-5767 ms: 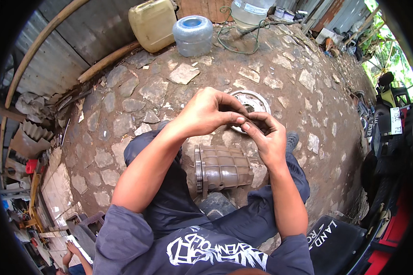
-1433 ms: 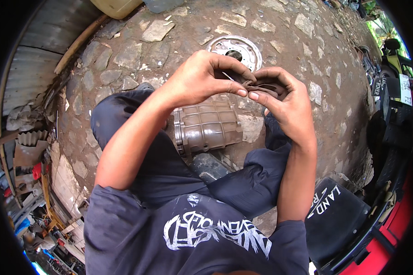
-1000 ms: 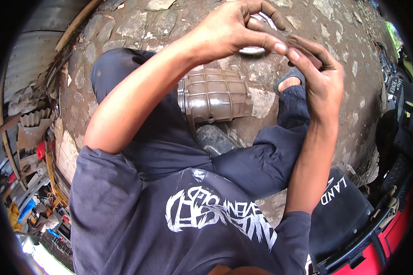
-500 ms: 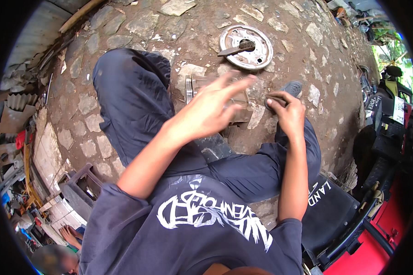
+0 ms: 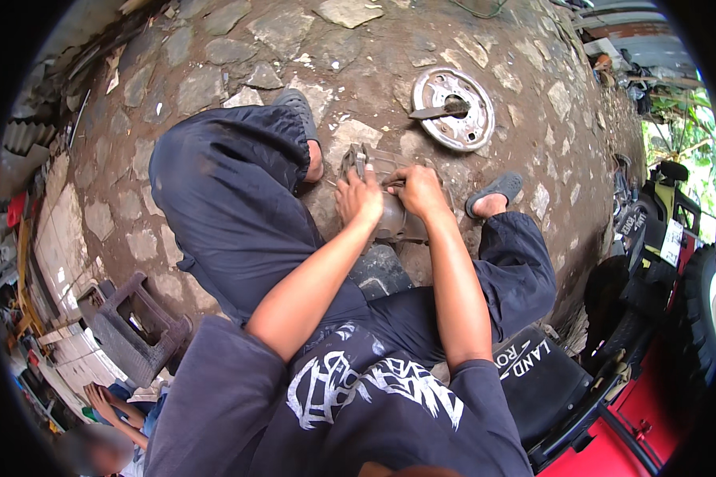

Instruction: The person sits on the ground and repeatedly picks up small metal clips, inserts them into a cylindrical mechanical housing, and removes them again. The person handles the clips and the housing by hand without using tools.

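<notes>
Between my legs a grey metal casing [image 5: 391, 213] lies on the stony ground, with a raised metal part at its far left. My left hand [image 5: 359, 197] grips the casing at that raised part, fingers pointing forward. My right hand [image 5: 422, 191] is closed over the casing's far side, thumb and fingers pinched together. What is in that pinch is too small and dark to name. Farther off to the right lies a round pale metal wheel plate [image 5: 431, 86], with a brush-like tool [image 5: 441, 111] resting across it.
My sandalled feet stand either side of the casing. A dark plastic stool [image 5: 147, 334] lies at the left, near another person's hands [image 5: 103, 401]. At the right are a black mudflap [image 5: 545, 389] and a red vehicle [image 5: 612, 445]. Uneven stones [image 5: 227, 52] stud the ground.
My right hand has moved left from beside my right foot to the casing. The left hand, raised and blurred before, has come down onto the casing. The view has shifted slightly.
</notes>
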The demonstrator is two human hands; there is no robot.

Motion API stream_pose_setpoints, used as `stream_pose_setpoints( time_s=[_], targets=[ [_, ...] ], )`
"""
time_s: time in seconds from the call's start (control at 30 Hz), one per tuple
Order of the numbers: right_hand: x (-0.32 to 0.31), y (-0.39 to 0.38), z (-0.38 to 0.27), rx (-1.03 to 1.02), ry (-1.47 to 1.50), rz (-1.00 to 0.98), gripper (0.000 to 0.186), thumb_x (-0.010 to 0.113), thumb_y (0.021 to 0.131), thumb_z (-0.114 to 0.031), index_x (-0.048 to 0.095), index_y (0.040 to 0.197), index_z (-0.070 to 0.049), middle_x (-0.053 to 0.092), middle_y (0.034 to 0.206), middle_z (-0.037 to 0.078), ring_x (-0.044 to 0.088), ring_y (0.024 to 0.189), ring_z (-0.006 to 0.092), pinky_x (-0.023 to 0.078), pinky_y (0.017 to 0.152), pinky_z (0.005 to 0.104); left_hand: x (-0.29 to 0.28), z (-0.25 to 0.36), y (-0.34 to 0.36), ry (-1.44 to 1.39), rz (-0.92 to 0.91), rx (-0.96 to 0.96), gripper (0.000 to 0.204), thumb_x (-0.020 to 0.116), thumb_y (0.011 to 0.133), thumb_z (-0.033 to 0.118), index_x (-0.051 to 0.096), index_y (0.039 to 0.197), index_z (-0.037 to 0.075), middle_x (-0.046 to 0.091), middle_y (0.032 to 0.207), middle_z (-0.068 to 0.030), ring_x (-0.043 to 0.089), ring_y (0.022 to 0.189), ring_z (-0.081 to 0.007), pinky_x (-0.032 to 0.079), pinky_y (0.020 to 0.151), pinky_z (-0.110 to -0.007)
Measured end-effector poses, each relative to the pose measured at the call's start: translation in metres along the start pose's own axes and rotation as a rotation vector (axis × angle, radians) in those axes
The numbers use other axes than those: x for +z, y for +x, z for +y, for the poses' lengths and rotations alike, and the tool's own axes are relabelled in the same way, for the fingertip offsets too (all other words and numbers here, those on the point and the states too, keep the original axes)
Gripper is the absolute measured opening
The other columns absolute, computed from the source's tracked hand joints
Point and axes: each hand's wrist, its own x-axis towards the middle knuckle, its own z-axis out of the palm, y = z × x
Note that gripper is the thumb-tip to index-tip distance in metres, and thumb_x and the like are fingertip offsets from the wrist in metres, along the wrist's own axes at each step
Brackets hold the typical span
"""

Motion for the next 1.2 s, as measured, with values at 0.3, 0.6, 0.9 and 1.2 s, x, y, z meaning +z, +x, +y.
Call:
stream_pose_setpoints(
  time_s=[0.3, 0.6, 0.9, 1.2],
  targets=[
    [-0.001, 0.046, 0.009, 0.185, 0.087, -0.189, 0.036, 0.092, 0.074, -0.03, 0.083, 0.107, -0.016, 0.078, 0.101, 0.016, 0.076, 0.098, 0.0326, 0.058, 0.092, 0.0409, 0.006, -0.008, -0.004, -0.097, 0.039, 0.048, 0.059, 0.041, 0.108, 0.045, 0.046, 0.154, 0.007, 0.044, 0.148, -0.0326, 0.042, 0.139, -0.049, 0.034, 0.116, -0.056],
    [-0.005, 0.046, 0.021, 0.218, 0.157, -0.319, 0.028, 0.089, 0.078, -0.031, 0.085, 0.104, -0.021, 0.08, 0.101, 0.013, 0.077, 0.096, 0.0265, 0.058, 0.09, 0.0382, 0.008, -0.011, -0.002, -0.11, 0.098, 0.115, 0.055, 0.044, 0.108, 0.04, 0.05, 0.15, 0.004, 0.049, 0.137, -0.033, 0.047, 0.132, -0.0496, 0.037, 0.112, -0.055],
    [-0.006, 0.051, 0.023, 0.208, 0.178, -0.351, 0.03, 0.091, 0.076, -0.031, 0.085, 0.104, -0.022, 0.08, 0.1, 0.013, 0.076, 0.096, 0.0272, 0.056, 0.091, 0.0385, -0.005, -0.002, -0.01, -0.126, 0.008, 0.06, 0.059, 0.039, 0.109, 0.043, 0.046, 0.154, 0.005, 0.04, 0.151, -0.041, 0.037, 0.144, -0.0536, 0.029, 0.121, -0.054],
    [-0.015, 0.051, 0.028, 0.015, 0.115, -0.387, 0.025, 0.09, 0.078, -0.02, 0.084, 0.1, -0.011, 0.08, 0.096, 0.012, 0.077, 0.086, 0.0201, 0.058, 0.084, 0.0355, -0.002, -0.003, -0.008, -0.098, 0.04, 0.103, 0.061, 0.04, 0.109, 0.045, 0.047, 0.154, 0.005, 0.043, 0.147, -0.0415, 0.042, 0.139, -0.0542, 0.033, 0.118, -0.054]
  ],
)
